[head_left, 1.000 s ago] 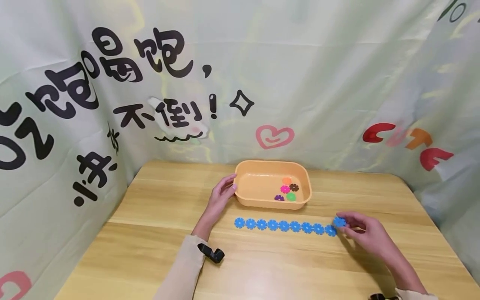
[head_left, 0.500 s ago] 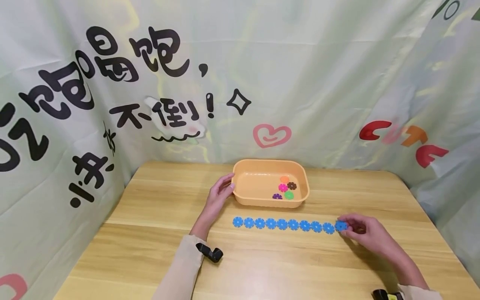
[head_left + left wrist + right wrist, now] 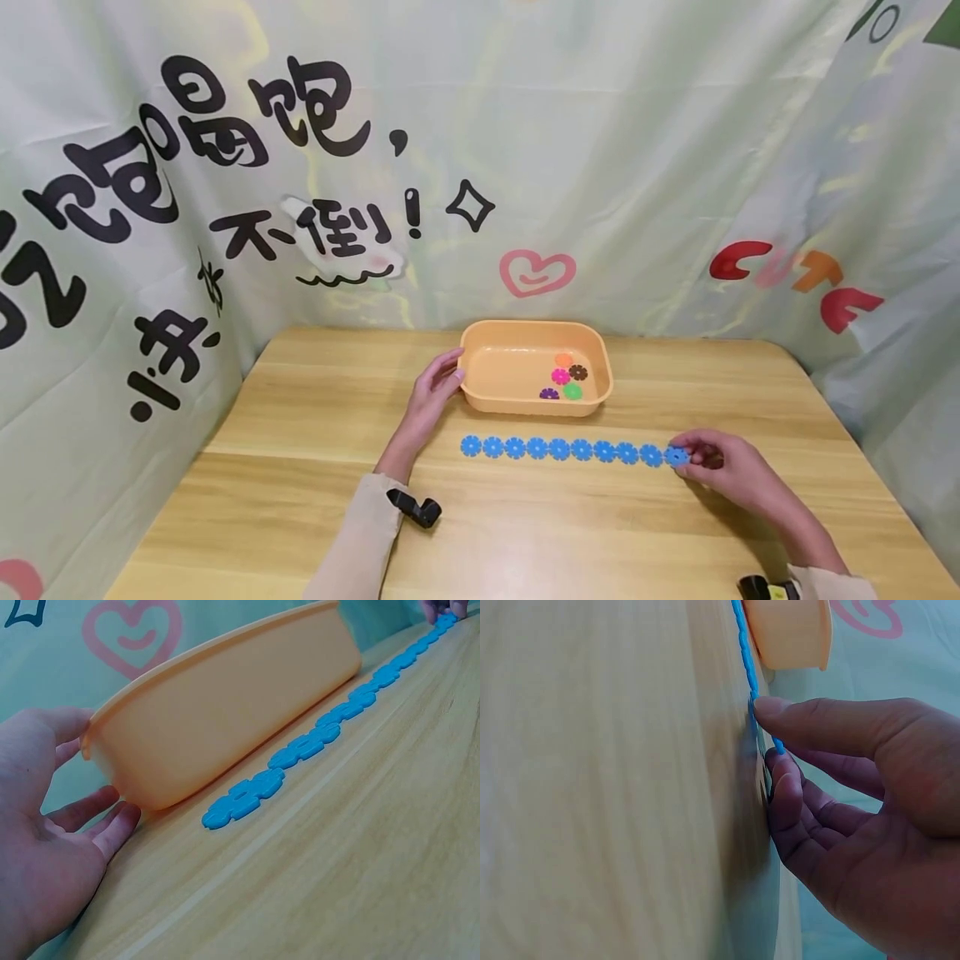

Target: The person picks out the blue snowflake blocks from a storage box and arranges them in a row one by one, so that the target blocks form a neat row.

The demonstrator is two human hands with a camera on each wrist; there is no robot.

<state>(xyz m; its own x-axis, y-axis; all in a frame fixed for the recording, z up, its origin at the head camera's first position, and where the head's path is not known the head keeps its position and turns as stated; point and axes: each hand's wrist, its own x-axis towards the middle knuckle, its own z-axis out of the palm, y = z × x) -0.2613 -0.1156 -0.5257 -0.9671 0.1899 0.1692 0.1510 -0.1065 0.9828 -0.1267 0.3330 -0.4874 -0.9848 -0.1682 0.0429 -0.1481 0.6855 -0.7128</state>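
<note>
A row of blue snowflake discs (image 3: 558, 449) runs edge to edge across the wooden table, with notched, petal-like rims. At its right end my right hand (image 3: 723, 467) pinches the last blue snowflake disc (image 3: 677, 456) between thumb and fingers. In the right wrist view this disc (image 3: 779, 745) shows edge-on, partly hidden by the thumb (image 3: 772, 709). My left hand (image 3: 429, 400) rests at the left end of a pale orange plastic tray (image 3: 536, 406). Seen from the left wrist, its fingers (image 3: 112, 825) touch the tray's end wall, spread from rim to base.
Inside the tray lie several loose discs: orange (image 3: 564, 360), brown (image 3: 577, 372), pink (image 3: 560, 377), green (image 3: 572, 392) and purple (image 3: 550, 393). A printed cloth (image 3: 637, 167) hangs behind the wooden table (image 3: 525, 533) and along its sides.
My right hand has lowered the held blue disc from above the row's right end to beside the last disc, in line with the row. My left hand stays at the tray.
</note>
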